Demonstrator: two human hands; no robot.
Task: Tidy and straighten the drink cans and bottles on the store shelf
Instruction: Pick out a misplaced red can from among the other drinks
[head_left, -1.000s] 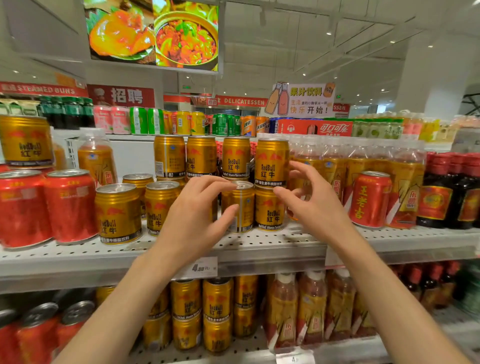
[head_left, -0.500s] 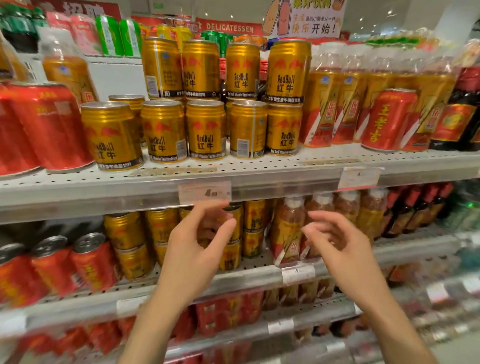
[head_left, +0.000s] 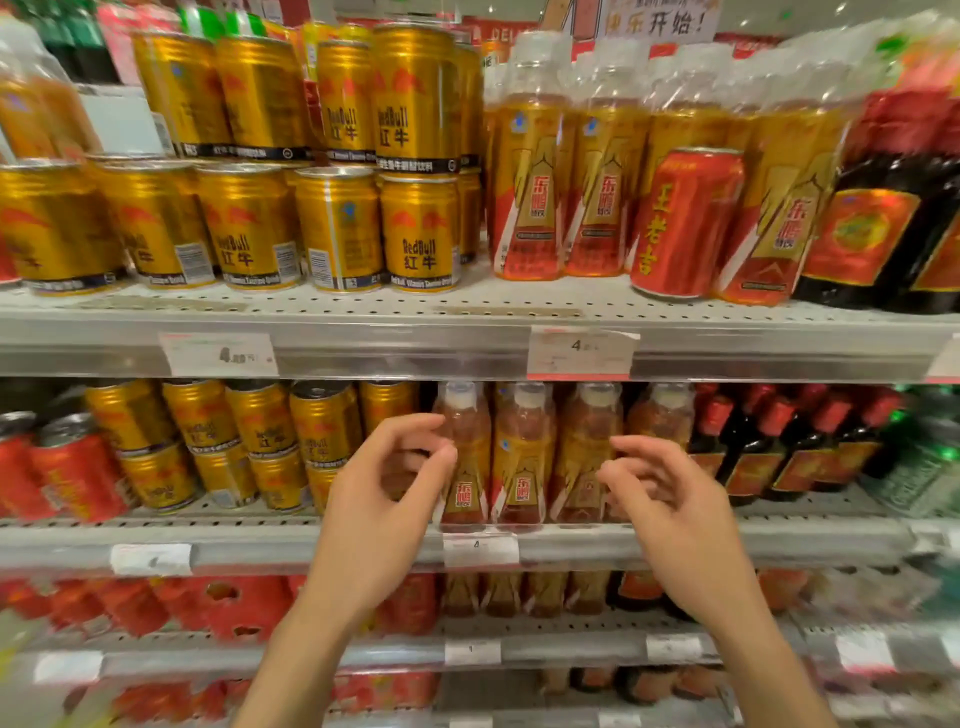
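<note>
- Your left hand (head_left: 382, 512) is raised before the second shelf (head_left: 779, 538), its fingers (head_left: 415, 423) curled loosely with a gap to the thumb, gripping nothing
- Your right hand (head_left: 670, 512) hangs level with it, well apart, fingers (head_left: 636, 447) spread and half bent, likewise empty
- Between your hands stands a row of amber bottles (head_left: 522, 457) with pale caps, upright at the front edge of the second shelf; whether either hand touches a bottle cannot be told
- Left of those bottles, gold cans (head_left: 260, 441) sit stacked two high, with red cans (head_left: 72, 473) further left and dark bottles with red caps (head_left: 769, 447) to the right
- On the top shelf (head_left: 467, 317), gold cans (head_left: 337, 228) stand two high at left, tall amber bottles (head_left: 530, 171) at centre
- A single red can (head_left: 685, 223) stands upright at that shelf's front edge, just in front of the amber bottles
- Price tags (head_left: 218, 355) hang on the shelf fronts; the lower shelves are too blurred to read
</note>
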